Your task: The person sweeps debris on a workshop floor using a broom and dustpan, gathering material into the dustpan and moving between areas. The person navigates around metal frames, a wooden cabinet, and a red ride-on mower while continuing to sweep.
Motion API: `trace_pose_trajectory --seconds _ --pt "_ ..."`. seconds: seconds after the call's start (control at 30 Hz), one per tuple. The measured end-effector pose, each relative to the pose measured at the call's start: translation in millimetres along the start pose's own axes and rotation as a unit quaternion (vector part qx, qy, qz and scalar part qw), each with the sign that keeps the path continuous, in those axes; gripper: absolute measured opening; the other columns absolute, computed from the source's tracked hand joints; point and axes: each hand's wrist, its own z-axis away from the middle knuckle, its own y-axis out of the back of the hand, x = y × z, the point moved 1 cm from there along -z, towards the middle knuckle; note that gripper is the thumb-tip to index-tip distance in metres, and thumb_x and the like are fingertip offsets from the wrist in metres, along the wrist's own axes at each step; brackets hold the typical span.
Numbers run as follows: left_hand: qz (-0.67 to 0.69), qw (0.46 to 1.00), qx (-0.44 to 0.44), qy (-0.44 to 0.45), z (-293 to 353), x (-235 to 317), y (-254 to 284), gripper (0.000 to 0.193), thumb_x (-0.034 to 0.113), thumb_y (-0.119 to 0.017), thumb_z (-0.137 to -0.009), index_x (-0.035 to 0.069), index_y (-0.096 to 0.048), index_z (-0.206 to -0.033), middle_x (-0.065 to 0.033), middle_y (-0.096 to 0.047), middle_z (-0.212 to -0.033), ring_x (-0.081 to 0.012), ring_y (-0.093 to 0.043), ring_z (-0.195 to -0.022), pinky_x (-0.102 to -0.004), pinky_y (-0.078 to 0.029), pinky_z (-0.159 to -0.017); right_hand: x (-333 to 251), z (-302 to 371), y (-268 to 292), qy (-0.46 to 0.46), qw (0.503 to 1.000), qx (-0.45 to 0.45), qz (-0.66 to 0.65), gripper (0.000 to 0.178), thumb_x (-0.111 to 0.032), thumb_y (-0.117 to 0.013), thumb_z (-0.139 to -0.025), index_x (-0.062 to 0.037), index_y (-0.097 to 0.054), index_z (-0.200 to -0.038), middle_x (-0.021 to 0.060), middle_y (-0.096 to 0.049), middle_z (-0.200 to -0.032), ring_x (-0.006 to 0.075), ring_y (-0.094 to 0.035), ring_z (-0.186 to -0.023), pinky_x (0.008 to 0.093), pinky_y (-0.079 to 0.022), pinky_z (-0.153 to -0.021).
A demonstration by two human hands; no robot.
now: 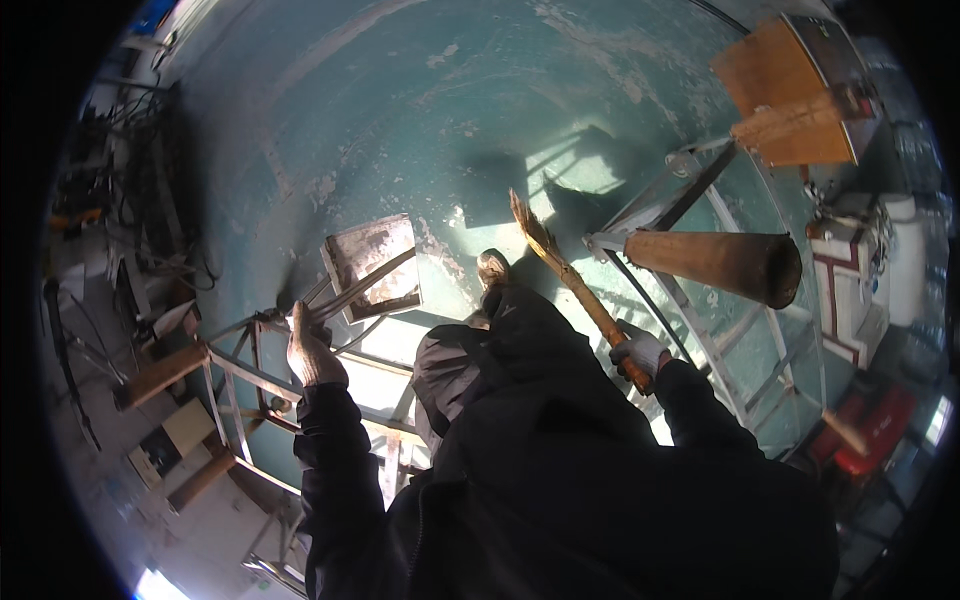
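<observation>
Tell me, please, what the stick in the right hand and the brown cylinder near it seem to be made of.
Stick: apparently rough, unfinished wood, as its far end is splintered. Brown cylinder: possibly rusty metal or wood; its dull, mottled surface leaves that open.

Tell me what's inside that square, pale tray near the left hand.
Inside the square tray, its pale bottom shows brownish patches; whether they are stains or loose dirt, I can't tell. Grey bars cross over it, covering a strip of the bottom.
</observation>
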Motion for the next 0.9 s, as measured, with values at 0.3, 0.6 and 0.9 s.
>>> trace_pose_trajectory --seconds 0.3,0.6,0.9 --pt "-0.145 0.977 -0.159 0.004 -151.5 62.8 -88.1 0.038 0.049 -0.08 -0.111 0.016 -0.07 -0.095 0.0067 -0.051 -0.08 -0.0071 -0.046 -0.068 -0.0266 -0.036 -0.064 206.0 28.0 -134.0 -0.058 0.914 0.113 -0.386 0.078 -0.005 -0.077 -0.101 -0.0132 -0.047 -0.173 0.0095 -0.07 -0.082 0.0271 -0.068 -0.062 0.0457 -0.056 -0.054" --pt "-0.286 0.902 -0.307 -0.101 -157.4 67.6 -117.9 0.048 0.053 -0.078 -0.112 0.009 -0.073 -0.095 0.0043 -0.05 -0.083 -0.0094 -0.047 -0.075 -0.0303 -0.037 -0.073 174.0 -176.1 -257.4 -0.049 0.848 0.131 -0.511 0.018 -0.008 -0.072 -0.097 -0.0072 -0.062 -0.113 0.0073 -0.064 -0.076 0.0226 -0.067 -0.062 0.042 -0.057 -0.055" --pt "-0.178 0.92 -0.346 -0.044 -169.6 103.1 -85.8 0.048 0.049 -0.069 -0.118 0.007 -0.07 -0.094 0.0009 -0.059 -0.08 -0.0109 -0.055 -0.074 -0.0296 -0.042 -0.073 -39.1 -113.9 -362.7 0.14 0.902 0.082 -0.4 0.064 -0.004 -0.078 -0.093 -0.0043 -0.061 -0.155 0.0127 -0.076 -0.1 0.0244 -0.074 -0.079 0.0408 -0.059 -0.067"
